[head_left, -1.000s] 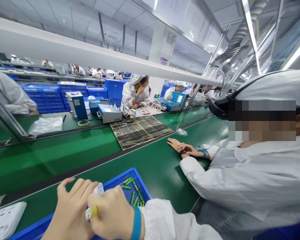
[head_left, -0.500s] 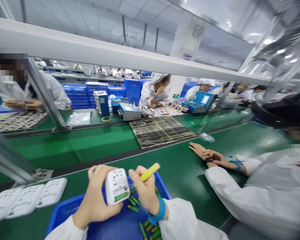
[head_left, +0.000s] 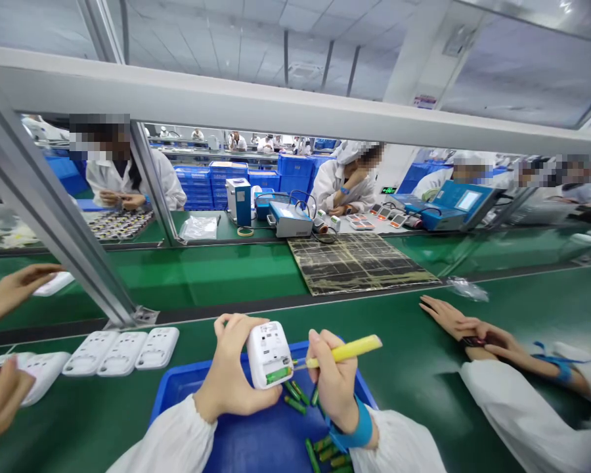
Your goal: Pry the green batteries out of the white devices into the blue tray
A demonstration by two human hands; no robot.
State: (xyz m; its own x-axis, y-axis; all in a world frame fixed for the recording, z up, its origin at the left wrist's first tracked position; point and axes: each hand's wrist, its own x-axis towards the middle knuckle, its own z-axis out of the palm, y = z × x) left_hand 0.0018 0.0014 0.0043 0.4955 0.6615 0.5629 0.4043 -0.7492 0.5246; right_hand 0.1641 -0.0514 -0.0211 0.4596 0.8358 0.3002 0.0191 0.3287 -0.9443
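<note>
My left hand (head_left: 231,387) grips a small white device (head_left: 268,353) upright, with a green battery seated at its lower end. My right hand (head_left: 335,384) holds a yellow pen-like tool (head_left: 345,351) whose tip points at the device. Both hands hover over a blue tray (head_left: 256,440) that holds several loose green batteries (head_left: 325,452). A blue wrist strap (head_left: 354,433) circles my right wrist.
Three white device shells (head_left: 122,351) lie in a row left of the tray on the green belt (head_left: 414,374). A co-worker's hands (head_left: 465,325) rest on the belt at right; another person's hands (head_left: 2,394) work at left. A metal frame post (head_left: 64,217) stands front left.
My view has swung left, away from the co-worker on the right. My hands rose and came apart from a huddle, so the white device and the yellow tool now show.
</note>
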